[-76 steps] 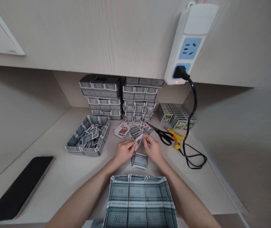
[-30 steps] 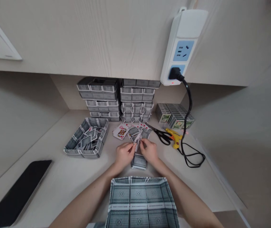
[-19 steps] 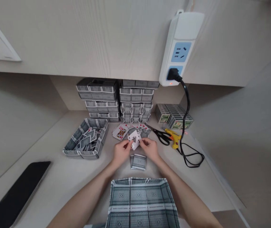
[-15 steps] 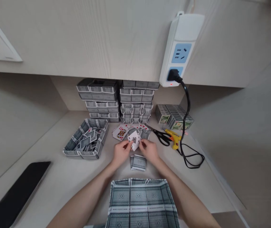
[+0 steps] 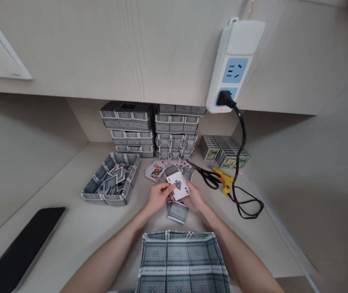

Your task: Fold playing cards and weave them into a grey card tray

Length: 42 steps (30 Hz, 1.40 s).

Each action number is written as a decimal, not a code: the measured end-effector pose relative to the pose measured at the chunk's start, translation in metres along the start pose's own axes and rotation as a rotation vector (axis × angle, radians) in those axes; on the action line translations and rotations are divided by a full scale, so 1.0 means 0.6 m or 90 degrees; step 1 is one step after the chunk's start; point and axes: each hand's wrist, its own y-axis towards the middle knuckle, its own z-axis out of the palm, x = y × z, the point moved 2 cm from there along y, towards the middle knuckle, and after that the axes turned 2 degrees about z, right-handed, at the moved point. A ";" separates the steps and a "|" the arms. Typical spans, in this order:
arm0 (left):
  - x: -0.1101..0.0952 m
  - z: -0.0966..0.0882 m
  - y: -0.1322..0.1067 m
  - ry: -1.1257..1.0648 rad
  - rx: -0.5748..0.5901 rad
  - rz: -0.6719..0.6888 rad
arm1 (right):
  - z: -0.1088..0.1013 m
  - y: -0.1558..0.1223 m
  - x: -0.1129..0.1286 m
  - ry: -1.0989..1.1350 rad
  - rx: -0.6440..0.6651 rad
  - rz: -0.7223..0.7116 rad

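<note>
Between both hands an ace of spades playing card [image 5: 180, 187] is held face up above the desk. My left hand [image 5: 158, 194] pinches its left edge with the thumb on top. My right hand [image 5: 195, 197] is closed at the card's right edge, its fingers partly hidden behind the card. Just below, face-down cards [image 5: 178, 212] lie in a small overlapping pile. Beyond the hands, face-up cards [image 5: 155, 171] are spread out, with some face-down ones among them. Nearest my body stands an open box made of cards [image 5: 182, 255].
At left, a card-built tray [image 5: 126, 195] holds loose cards; a black flat object [image 5: 27, 244] lies farther left. Stacked card boxes [image 5: 176, 124] stand behind. To the right are scissors [image 5: 210, 177], a yellow glue gun [image 5: 227, 180] with its cord, and packed card decks [image 5: 222, 148]. A power strip [image 5: 235, 61] hangs above.
The ace has turned to show its whole face and shifted slightly right. My right hand has moved down and under the card's right side. The face-down pile has shifted a little.
</note>
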 end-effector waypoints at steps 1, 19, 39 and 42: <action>0.000 0.000 0.000 -0.004 -0.002 -0.002 | 0.002 -0.001 -0.002 0.006 0.006 0.002; 0.024 0.007 0.002 0.059 0.025 0.023 | -0.020 0.001 -0.005 -0.627 -0.206 -0.317; 0.032 0.006 0.005 0.152 -0.128 0.094 | 0.006 0.010 -0.022 -0.319 -0.032 -0.220; 0.031 0.006 0.007 0.133 -0.124 0.106 | -0.002 0.016 -0.022 -0.319 -0.052 -0.226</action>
